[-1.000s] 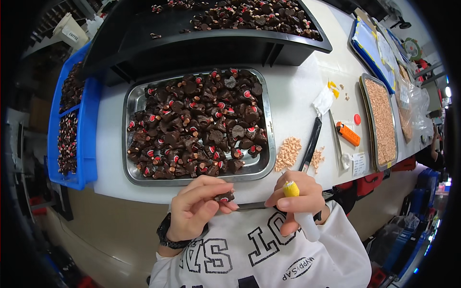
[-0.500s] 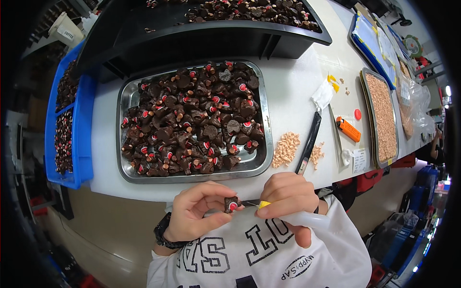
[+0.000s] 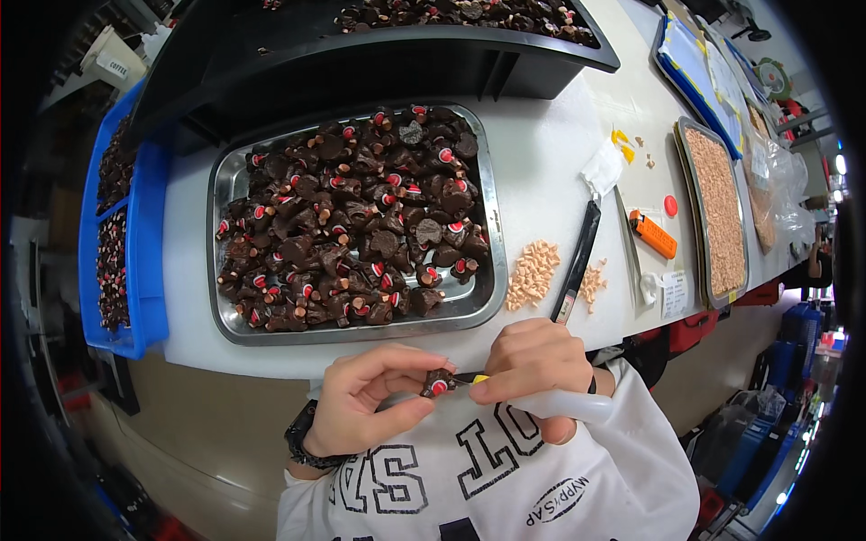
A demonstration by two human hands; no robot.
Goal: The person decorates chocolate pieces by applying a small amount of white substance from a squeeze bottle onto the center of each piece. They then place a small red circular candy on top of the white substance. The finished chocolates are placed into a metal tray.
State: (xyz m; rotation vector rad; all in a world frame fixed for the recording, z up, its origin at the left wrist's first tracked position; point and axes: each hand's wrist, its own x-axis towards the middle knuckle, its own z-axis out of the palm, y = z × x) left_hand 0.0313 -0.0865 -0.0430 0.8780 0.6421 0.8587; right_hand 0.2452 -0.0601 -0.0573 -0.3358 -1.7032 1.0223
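Observation:
A small dark brown figure piece (image 3: 439,382) with a red and white disc sits between the thumb and fingertips of my left hand (image 3: 365,397). My right hand (image 3: 532,365) is closed around a translucent white squeeze bottle (image 3: 577,406) with a yellow nozzle, its thin needle tip at the brown piece. A slim dark tip also shows between the hands; I cannot tell what it belongs to. Beyond my hands, a metal tray (image 3: 361,334) holds a heap of similar brown pieces with red discs and tan ends.
Small beige parts (image 3: 532,275) lie in piles beside a black-handled tool (image 3: 577,261). Further right are an orange box cutter (image 3: 652,234), a red cap (image 3: 670,206) and a tray of beige parts (image 3: 713,207). A black bin (image 3: 379,77) stands behind, a blue bin (image 3: 149,270) left.
The brown piece has tilted in my left fingers. My right hand has come slightly left, bringing the yellow nozzle and needle closer to the piece.

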